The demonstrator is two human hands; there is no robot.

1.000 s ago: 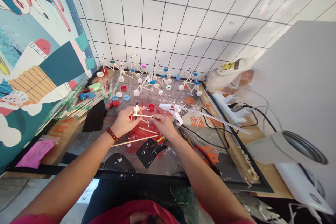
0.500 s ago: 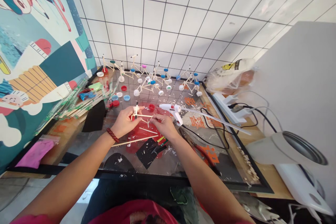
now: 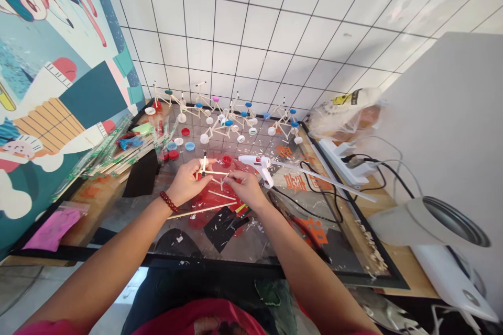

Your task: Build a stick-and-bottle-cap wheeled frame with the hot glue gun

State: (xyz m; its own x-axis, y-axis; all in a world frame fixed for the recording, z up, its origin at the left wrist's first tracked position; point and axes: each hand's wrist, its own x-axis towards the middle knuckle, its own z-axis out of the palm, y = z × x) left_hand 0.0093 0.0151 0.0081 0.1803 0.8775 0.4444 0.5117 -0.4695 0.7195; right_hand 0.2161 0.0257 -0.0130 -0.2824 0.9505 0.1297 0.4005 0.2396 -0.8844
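Between my hands is a small frame of thin wooden sticks (image 3: 214, 172), with a black-tipped upright stick at its left end. My left hand (image 3: 189, 180) is closed on that end, and a red bead bracelet (image 3: 168, 201) circles its wrist. At the other end, my right hand (image 3: 243, 187) pinches the frame by its fingertips; the exact spot gripped is hidden. Loose sticks (image 3: 208, 209) lie below the hands on the table. A red bottle cap (image 3: 227, 160) sits just beyond them, and a white glue gun (image 3: 257, 166) lies beside the right hand with a long glue stick in it.
Several stick models with bottle-cap wheels (image 3: 236, 120) stand along the back edge. Bundled sticks in wrappers (image 3: 113, 159) lie at left. Pliers (image 3: 302, 225) and a black cable (image 3: 314, 209) lie at right, near a power strip (image 3: 341, 162). A black piece (image 3: 220, 230) lies in front.
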